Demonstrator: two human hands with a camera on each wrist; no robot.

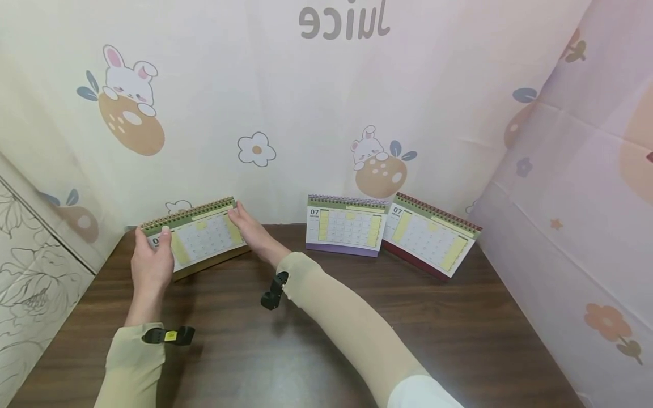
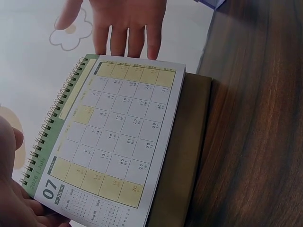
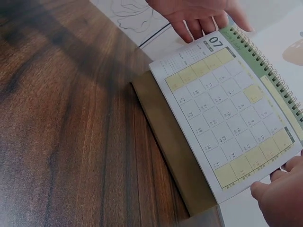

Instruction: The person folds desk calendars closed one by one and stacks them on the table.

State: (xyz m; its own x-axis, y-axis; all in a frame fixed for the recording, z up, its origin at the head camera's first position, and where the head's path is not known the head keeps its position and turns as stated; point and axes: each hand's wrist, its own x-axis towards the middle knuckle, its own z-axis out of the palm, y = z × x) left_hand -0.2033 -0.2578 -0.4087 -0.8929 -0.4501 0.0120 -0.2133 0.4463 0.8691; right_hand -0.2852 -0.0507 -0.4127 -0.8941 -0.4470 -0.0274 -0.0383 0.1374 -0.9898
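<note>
The left hand (image 1: 152, 266) is at the left end of a desk calendar with white-and-yellow pages, a green heading, gold spiral wire and a brown card base (image 1: 205, 242); its fingers lie fairly straight at that edge, with the thumb spread apart from them; the right hand (image 1: 257, 233) faces it from the opposite end, its fingers extended to touch the right edge and its thumb apart; the calendar sits between the two, its page showing 07, tilted back and turned slightly rightward, at the back left of the dark brown wood-grain bench (image 1: 245, 357); black bands (image 1: 168, 336) cross the cuffs of beige sleeves (image 1: 339, 311) on both wrists; well apart to the right, a similar calendar with purple wire and a purple base (image 1: 349, 226) faces forward; just beside it, a third with dark red wire and a dark red base (image 1: 431, 237) stands angled leftward, their adjacent edges meeting in the head view; behind rises a pale cloth curtain (image 1: 306, 96) printed with rabbits, orange fruit and flowers; at far left is a white panel with line-drawn flowers (image 1: 35, 294).
</note>
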